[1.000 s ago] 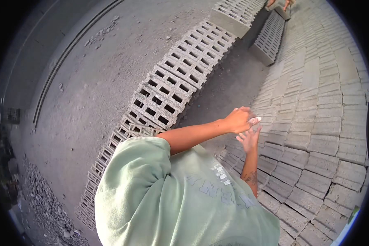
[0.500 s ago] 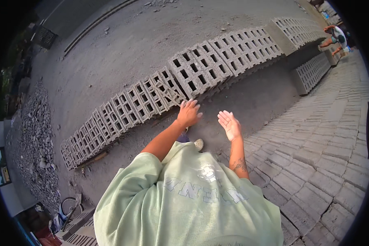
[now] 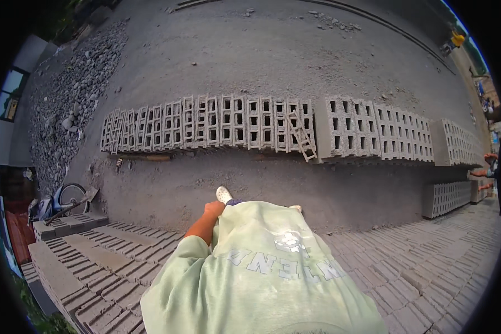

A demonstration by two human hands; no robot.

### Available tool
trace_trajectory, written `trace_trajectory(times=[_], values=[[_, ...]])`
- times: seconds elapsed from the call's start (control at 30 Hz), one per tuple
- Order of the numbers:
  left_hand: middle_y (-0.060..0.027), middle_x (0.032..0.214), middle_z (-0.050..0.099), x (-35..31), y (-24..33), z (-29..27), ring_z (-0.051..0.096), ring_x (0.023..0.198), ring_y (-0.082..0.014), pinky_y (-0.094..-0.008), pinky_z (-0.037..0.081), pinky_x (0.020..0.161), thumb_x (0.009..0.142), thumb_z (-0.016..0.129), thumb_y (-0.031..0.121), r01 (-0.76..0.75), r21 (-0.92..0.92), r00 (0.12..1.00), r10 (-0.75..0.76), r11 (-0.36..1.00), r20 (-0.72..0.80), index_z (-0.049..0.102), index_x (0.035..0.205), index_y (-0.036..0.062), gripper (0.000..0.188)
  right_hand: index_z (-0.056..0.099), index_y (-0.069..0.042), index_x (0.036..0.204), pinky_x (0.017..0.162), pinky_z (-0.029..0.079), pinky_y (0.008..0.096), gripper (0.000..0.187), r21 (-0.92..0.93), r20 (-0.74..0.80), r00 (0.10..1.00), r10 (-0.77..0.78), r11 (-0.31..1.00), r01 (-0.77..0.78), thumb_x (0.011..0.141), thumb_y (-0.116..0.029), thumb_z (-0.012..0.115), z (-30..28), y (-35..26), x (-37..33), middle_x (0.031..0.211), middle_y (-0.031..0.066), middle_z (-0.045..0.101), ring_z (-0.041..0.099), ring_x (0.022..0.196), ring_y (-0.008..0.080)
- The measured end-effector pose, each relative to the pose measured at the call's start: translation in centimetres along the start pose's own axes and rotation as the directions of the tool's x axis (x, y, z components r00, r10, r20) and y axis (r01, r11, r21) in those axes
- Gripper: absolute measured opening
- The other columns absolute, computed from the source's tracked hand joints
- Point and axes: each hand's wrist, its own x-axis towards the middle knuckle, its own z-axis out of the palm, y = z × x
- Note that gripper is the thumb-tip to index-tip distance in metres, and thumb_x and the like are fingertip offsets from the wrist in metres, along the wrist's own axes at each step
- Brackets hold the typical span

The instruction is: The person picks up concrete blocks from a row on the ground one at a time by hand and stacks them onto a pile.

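Note:
My left hand (image 3: 214,208) hangs low beside my body, next to the white shoe (image 3: 223,194). Its fingers are mostly turned from sight, and nothing shows in it. My right hand is out of view, hidden by my pale green shirt (image 3: 273,267). Ahead of me runs a long row of grey hollow concrete blocks (image 3: 228,119), their holes facing up. A thin, ladder-like block piece (image 3: 300,136) lies slanted across the row beside a taller stack of blocks (image 3: 353,125). Neither visible hand nor arm touches the blocks.
Packed grey ground (image 3: 250,178) lies between me and the row. Layers of solid-looking blocks (image 3: 117,250) spread at the near left and right. Another hollow-block stack (image 3: 448,199) stands at the right, near a person's legs (image 3: 484,173). Gravel (image 3: 80,83) and a bicycle-like vehicle (image 3: 67,200) are at the left.
My view has swung round, so the row now lies level across it. My left hand has dropped from in front of me to my side, and the right hand has gone out of view.

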Motion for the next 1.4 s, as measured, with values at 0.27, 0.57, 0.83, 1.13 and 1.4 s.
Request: trace_trajectory(times=[0.27, 0.57, 0.83, 1.13, 1.4], values=[[-0.0171, 0.104, 0.062, -0.8, -17.9, -3.5, 0.059, 0.096, -0.0331, -0.0400, 0.045, 0.085, 0.077, 0.061, 0.023, -0.201, -0.670, 0.900, -0.135, 0.715, -0.414, 0.061, 0.108, 0.0085, 0.034, 0.066, -0.003, 0.093, 0.060, 0.049, 0.0362, 0.026, -0.691, 0.223, 0.903, -0.366, 0.594, 0.411, 0.077, -0.019, 0.053, 10.7, -11.8, 8.3, 0.081, 0.0202, 0.064, 0.064, 0.073, 0.0290], [-0.0185, 0.100, 0.062, -5.1, -33.4, -0.4, 0.059, 0.097, -0.0322, -0.0385, 0.046, 0.085, 0.077, 0.061, 0.023, 0.066, -0.905, 0.649, -0.707, 0.421, -0.282, 0.061, 0.106, 0.0061, 0.033, 0.062, -0.002, 0.097, 0.087, 0.042, 0.0289, 0.037, -0.217, 0.483, 0.537, -0.691, 0.500, 0.838, 0.071, 0.007, 0.038, 23.7, -56.1, -3.1, 0.094, 0.0098, 0.066, 0.061, 0.092, 0.0196], [-0.0160, 0.092, 0.065, -7.8, -33.1, 8.2, 0.063, 0.082, -0.0247, -0.0322, 0.049, 0.074, 0.079, 0.060, 0.020, 0.313, -0.915, 0.725, -0.686, 0.254, 0.057, 0.059, 0.108, 0.0024, 0.034, 0.060, 0.008, 0.103, 0.094, 0.037, 0.0444, 0.031, 0.916, 0.098, -0.883, -0.459, 0.389, -0.101, 0.078, 0.008, 0.043, 38.3, -79.0, -32.2, 0.104, 0.0198, 0.061, 0.055, 0.104, 0.0287], [-0.0116, 0.084, 0.065, -7.1, -34.1, 12.0, 0.061, 0.069, -0.0153, -0.0275, 0.049, 0.064, 0.081, 0.060, 0.012, -0.048, -0.871, 0.452, -0.788, -0.489, 0.418, 0.057, 0.110, -0.0005, 0.032, 0.060, 0.003, 0.103, 0.088, 0.043, 0.0355, 0.036, 0.468, -0.064, -0.900, -0.430, 0.784, -0.408, 0.072, 0.009, 0.044, 49.7, -85.4, -42.7, 0.104, 0.0133, 0.061, 0.058, 0.096, 0.0231], [-0.0075, 0.082, 0.065, -9.4, -41.8, 20.9, 0.060, 0.065, -0.0124, -0.0252, 0.047, 0.060, 0.081, 0.058, 0.009, 0.138, -0.855, 0.494, -0.713, -0.501, 0.498, 0.056, 0.112, -0.0010, 0.033, 0.059, 0.005, 0.102, 0.085, 0.044, 0.0347, 0.034, 0.347, -0.056, -0.919, -0.390, 0.855, -0.385, 0.071, 0.009, 0.044, 64.2, -85.5, -47.8, 0.103, 0.0145, 0.061, 0.059, 0.093, 0.0230]])
